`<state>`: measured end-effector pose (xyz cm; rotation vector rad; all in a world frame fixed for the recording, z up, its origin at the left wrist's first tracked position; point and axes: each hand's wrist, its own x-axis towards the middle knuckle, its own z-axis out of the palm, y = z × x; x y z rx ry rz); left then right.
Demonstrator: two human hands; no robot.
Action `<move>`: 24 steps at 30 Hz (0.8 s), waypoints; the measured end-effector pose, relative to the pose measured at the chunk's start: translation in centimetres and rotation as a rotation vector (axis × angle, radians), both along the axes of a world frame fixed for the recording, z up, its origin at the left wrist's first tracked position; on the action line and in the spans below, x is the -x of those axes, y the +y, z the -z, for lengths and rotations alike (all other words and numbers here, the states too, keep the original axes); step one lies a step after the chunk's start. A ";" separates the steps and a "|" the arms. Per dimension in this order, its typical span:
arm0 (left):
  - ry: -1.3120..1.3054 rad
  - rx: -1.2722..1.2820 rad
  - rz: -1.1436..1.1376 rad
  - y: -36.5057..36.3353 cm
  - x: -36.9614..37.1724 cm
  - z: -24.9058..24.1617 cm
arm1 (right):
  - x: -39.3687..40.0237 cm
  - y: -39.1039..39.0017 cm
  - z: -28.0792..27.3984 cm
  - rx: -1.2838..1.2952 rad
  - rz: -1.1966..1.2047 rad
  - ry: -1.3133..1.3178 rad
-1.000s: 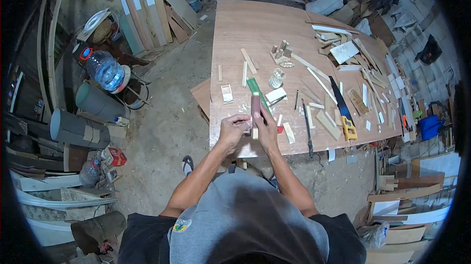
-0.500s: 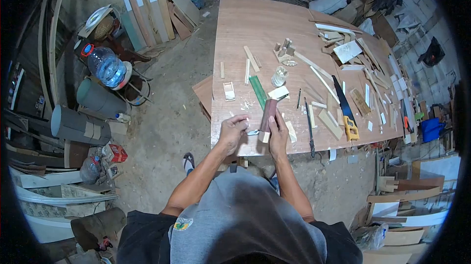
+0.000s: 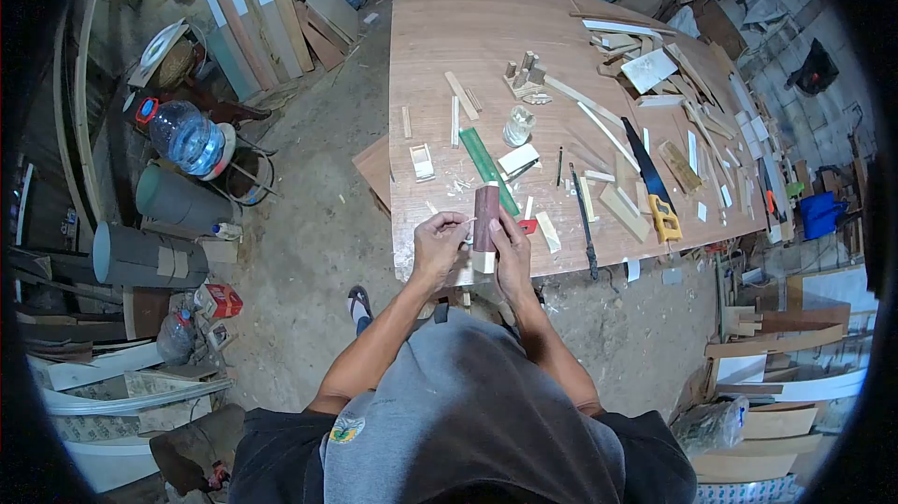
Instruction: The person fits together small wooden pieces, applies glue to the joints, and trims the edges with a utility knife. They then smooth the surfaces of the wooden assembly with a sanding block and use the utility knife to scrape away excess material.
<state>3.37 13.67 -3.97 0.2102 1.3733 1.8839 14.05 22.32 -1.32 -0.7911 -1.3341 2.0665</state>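
A dark reddish-brown block (image 3: 486, 214) with pale ends stands out over the table's near edge. My right hand (image 3: 511, 253) is closed around its right side. Just left of the block, my left hand (image 3: 440, 247) is pinched on a thin pale sliver that points toward the block. Beyond the block a green strip (image 3: 486, 167) lies on the table, with a small white box (image 3: 518, 160) beside it. A red item (image 3: 528, 226) sits right of my right hand. Pale wood shows below my left hand, partly hidden.
The brown table (image 3: 449, 27) carries a glass jar (image 3: 518, 126), a small tray (image 3: 422, 162), a saw with a yellow handle (image 3: 665, 219), a long dark tool (image 3: 585, 219) and wood offcuts (image 3: 651, 71). A water bottle (image 3: 187, 137) stands on a stool at left.
The block has shifted left and turned more upright, with my right hand. My left hand has come closer to it, holding the sliver. The red item now shows. The view has moved slightly.
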 end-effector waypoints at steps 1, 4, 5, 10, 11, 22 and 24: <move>0.065 0.076 0.009 0.0 -0.1 -0.7 | 0.1 0.0 -0.6 -0.013 -0.004 -0.017; 0.136 0.161 0.025 -0.2 -0.1 -1.3 | 0.4 0.4 -0.1 -0.086 -0.027 -0.018; 0.143 0.169 0.035 -0.2 0.0 -1.4 | 0.5 0.4 0.0 -0.087 -0.029 -0.017; 0.196 0.234 0.064 -0.4 0.6 -0.8 | 0.7 0.6 0.0 -0.222 -0.054 -0.056; 0.177 0.255 0.091 -0.6 0.8 -0.7 | 0.7 0.6 -0.1 -0.223 -0.054 -0.056; 0.048 0.137 0.098 -0.6 0.6 -1.1 | 0.2 1.2 0.6 -0.228 -0.090 -0.110; 0.017 0.123 0.094 -0.6 0.3 -1.4 | 0.0 1.0 0.7 -0.254 -0.113 -0.121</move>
